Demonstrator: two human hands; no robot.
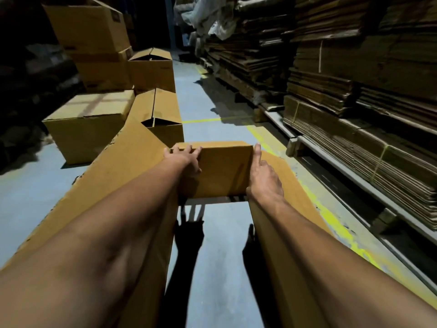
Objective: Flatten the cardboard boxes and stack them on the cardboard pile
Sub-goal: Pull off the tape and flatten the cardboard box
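The open box (220, 169) is made of matt tan corrugated cardboard, smooth-faced, with a ragged edge seen on its left flap. The floor (208, 107) is coated in dull blue-grey paint with worn yellow lines, and the flattened cardboard stacks (354, 129) are shown with ribbed, rough edges.

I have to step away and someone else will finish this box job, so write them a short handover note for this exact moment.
Left hand: grips the far flap's left corner, fingers curled over its top edge.
Right hand: on the flap's right edge, index finger straight along it, the rest loosely curled.
The open box is held up off the blue floor, both ends open so the floor shows through, not yet flat.
Done: nothing visibly flattened from this batch.
Left: collapse this box, then the boxes still standing at left, and stack them on the flattened cardboard pile along the right.
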